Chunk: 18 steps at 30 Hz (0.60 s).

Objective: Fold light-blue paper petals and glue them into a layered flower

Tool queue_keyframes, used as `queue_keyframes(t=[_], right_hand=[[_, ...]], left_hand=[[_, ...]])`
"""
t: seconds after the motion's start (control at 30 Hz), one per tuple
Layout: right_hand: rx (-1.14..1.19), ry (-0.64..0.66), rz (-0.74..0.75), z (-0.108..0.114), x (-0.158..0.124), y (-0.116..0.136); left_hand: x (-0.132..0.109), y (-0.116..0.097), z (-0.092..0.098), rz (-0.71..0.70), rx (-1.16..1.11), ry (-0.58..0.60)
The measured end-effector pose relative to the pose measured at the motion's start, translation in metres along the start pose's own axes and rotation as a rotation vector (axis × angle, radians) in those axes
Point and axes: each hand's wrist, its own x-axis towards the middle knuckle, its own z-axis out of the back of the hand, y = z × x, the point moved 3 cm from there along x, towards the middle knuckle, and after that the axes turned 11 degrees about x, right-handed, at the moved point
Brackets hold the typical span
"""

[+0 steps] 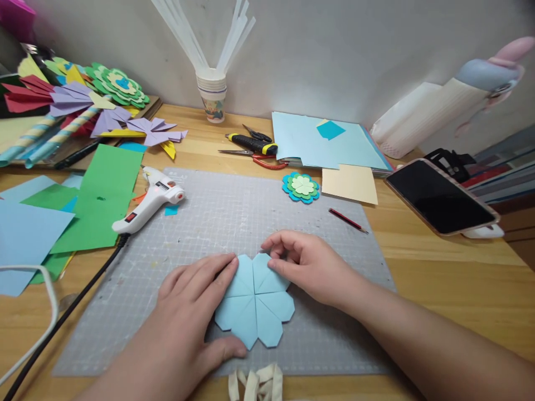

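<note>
A light blue folded paper flower [267, 312] with creased, notched petals lies flat on a grey cutting mat [209, 217]. My left hand [196, 301] spans its left side, the index fingertip at an upper petal and the thumb at a lower one, holding the flower between them. At the upper right petal, my right hand [305, 264] has its thumb on the paper edge and its fingers curled in a pinch. Part of the flower's left edge is hidden under my left hand. Beyond it on the mat sits a small layered blue and green paper flower [301, 187].
A white glue gun [150, 197] with a black cord lies left, beside green paper [104, 206] and blue sheets. Behind are scissors [267, 161], a cutter [253, 143] and a paper cup [213, 97] of glue sticks. A pencil [348, 220] and phone [443, 195] lie right.
</note>
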Motion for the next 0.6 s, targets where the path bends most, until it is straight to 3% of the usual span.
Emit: queue_keyframes(t=[0.23, 0.4, 0.6], right_hand=[[-0.010, 0.008, 0.004, 0.001, 0.000, -0.003], [-0.026, 0.002, 0.014, 0.001, 0.001, -0.003], [-0.089, -0.007, 0.034, 0.000, 0.000, -0.001]], left_hand=[[0.001, -0.001, 0.001, -0.042, 0.055, -0.077], [-0.003, -0.014, 0.007, -0.257, 0.089, -0.163], [-0.007, -0.018, 0.005, -0.339, 0.203, -0.159]])
